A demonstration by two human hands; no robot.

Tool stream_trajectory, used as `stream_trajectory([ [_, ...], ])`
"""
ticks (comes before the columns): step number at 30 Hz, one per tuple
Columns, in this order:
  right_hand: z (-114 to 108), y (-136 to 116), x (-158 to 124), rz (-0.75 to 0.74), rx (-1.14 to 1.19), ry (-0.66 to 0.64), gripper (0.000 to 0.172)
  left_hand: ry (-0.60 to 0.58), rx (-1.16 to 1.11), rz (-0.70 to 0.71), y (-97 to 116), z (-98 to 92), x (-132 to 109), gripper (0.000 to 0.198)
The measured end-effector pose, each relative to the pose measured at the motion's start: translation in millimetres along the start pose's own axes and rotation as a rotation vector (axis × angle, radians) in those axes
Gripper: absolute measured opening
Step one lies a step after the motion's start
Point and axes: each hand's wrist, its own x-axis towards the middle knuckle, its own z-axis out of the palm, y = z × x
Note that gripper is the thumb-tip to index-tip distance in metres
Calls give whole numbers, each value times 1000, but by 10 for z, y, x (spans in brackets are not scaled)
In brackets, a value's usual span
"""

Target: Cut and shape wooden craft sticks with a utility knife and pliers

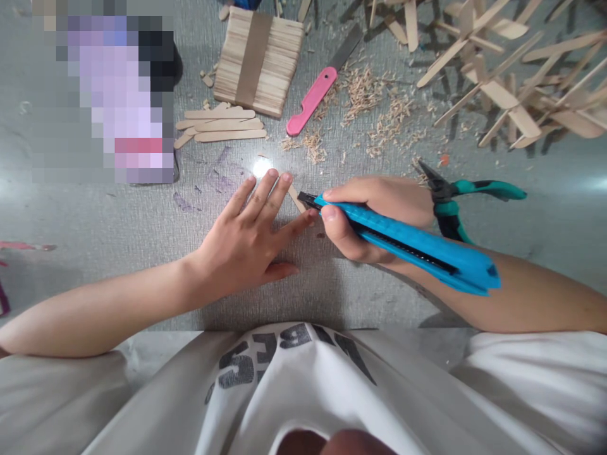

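Observation:
My left hand (256, 227) lies flat on the table with its fingers spread, pressing on a small wooden craft stick (298, 198) that is mostly covered by the fingers. In my right hand (374, 215) is a blue utility knife (417, 243), gripped between thumb and fingers. Its black tip points left and meets the craft stick just beside my left index finger. How far the blade is out I cannot tell.
Pliers (446, 189) with teal handles lie by my right wrist. Ahead are a pink folding knife (313, 101), wood shavings (363, 95), a banded bundle of craft sticks (284, 57) and loose sticks (230, 126). Assembled stick shapes (512, 101) stand at the far right. A pixelated patch covers the upper left.

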Motion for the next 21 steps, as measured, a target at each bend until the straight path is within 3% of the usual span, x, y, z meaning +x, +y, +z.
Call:
stream_trajectory([
  [4, 35, 65, 52, -338, -132, 131, 6, -3, 1, -3, 5, -6, 7, 106],
  [7, 31, 42, 76, -427, -90, 197, 11, -5, -17, -9, 4, -8, 9, 103],
  [12, -38, -103, 67, -192, -6, 66, 12, -19, -44, -10, 3, -21, 10, 100],
  [21, -1, -85, 120, -160, 64, 88, 9, -4, 21, 10, 12, -44, 19, 108],
])
